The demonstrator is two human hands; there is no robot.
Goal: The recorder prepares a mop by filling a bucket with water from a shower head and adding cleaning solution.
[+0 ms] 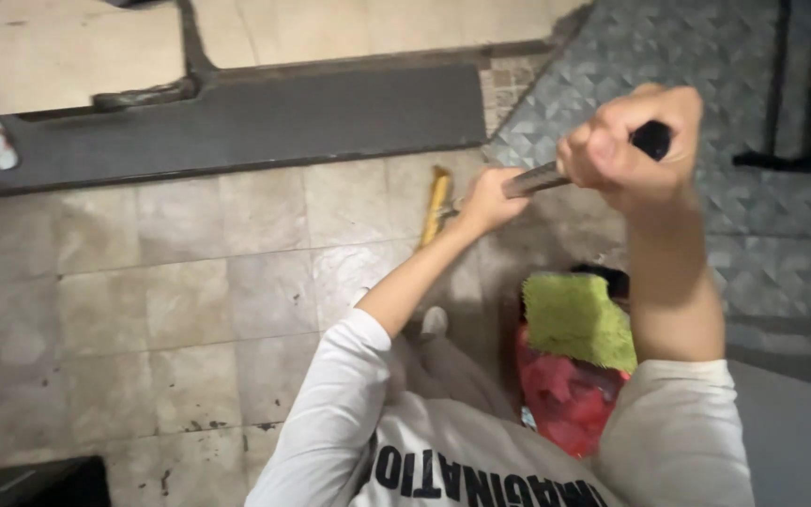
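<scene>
Both hands are gripping one long handle (542, 176), angled down toward the tiled floor (190, 300). Right hand (626, 145) is clenching the black top end; left hand (488, 200) is wrapping the shaft lower down, fist closed. Beyond the left hand a yellowish wooden length (436, 205) is lying on the tiles (whether it belongs to the same tool, cannot tell). A green cloth (577, 319) is sitting on a red bag (565, 399) by the person's legs. Judging: a sweeping or mopping stroke is mid-way; next move calls for keeping both fists tight and pulling evenly.
</scene>
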